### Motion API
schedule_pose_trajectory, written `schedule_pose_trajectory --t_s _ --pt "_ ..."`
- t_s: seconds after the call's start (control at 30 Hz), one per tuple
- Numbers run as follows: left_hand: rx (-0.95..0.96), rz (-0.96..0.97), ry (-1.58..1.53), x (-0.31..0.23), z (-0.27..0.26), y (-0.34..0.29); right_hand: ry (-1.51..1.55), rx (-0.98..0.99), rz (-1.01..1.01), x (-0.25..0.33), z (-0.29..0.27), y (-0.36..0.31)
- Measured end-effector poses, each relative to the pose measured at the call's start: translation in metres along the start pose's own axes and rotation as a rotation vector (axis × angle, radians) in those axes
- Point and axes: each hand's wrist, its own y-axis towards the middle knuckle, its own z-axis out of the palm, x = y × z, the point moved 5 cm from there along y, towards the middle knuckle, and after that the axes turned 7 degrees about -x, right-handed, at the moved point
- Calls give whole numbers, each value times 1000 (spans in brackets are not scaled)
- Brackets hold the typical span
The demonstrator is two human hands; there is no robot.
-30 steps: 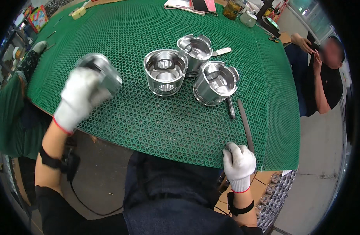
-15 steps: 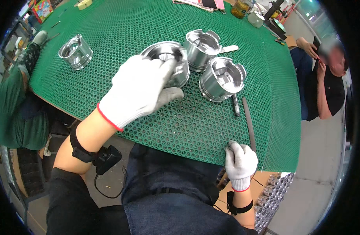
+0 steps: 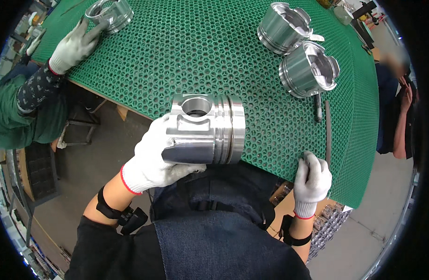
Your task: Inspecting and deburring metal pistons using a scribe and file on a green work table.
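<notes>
A shiny metal piston (image 3: 203,133) lies on its side in my left hand (image 3: 151,161), held up over the table's near edge. The glove's fingers wrap behind and under it, with the pin hole facing up and the ring grooves to the right. My right hand (image 3: 313,179), also in a white glove, rests at the near right table edge with its fingers curled in; whatever may be inside them is hidden. Just beyond it a thin grey strip (image 3: 328,130) lies on the green mat (image 3: 196,60). Two more pistons, one (image 3: 284,28) behind the other (image 3: 309,70), stand at the right.
A short dark rod (image 3: 318,109) lies by the nearer piston. At the far left, a co-worker's gloved hand (image 3: 77,45) touches another piston (image 3: 110,15). Another person (image 3: 396,102) is beyond the right edge. Rows of metal parts (image 3: 324,228) sit below the table at the right.
My left hand has lifted its piston off the mat, brought it toward me and tipped it sideways. A co-worker's hand has reached the far-left piston. My right hand stays near the strip.
</notes>
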Motion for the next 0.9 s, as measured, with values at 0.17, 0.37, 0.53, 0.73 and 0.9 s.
schedule_pose_trajectory --t_s 0.17,0.37,0.53,0.73,0.9 --pt "139 -380 -234 3 -18 26 -15 31 22 1 1 0" --pt "-389 -1032 -847 42 -18 8 -5 42 31 3 -2 1" --pt "-119 -580 -486 25 -15 34 -17 55 43 -1 -2 -1" --pt "-47 -691 -504 33 -12 45 -46 56 37 2 -7 2" --pt "185 107 359 -34 -8 104 -8 157 18 -5 -7 5"
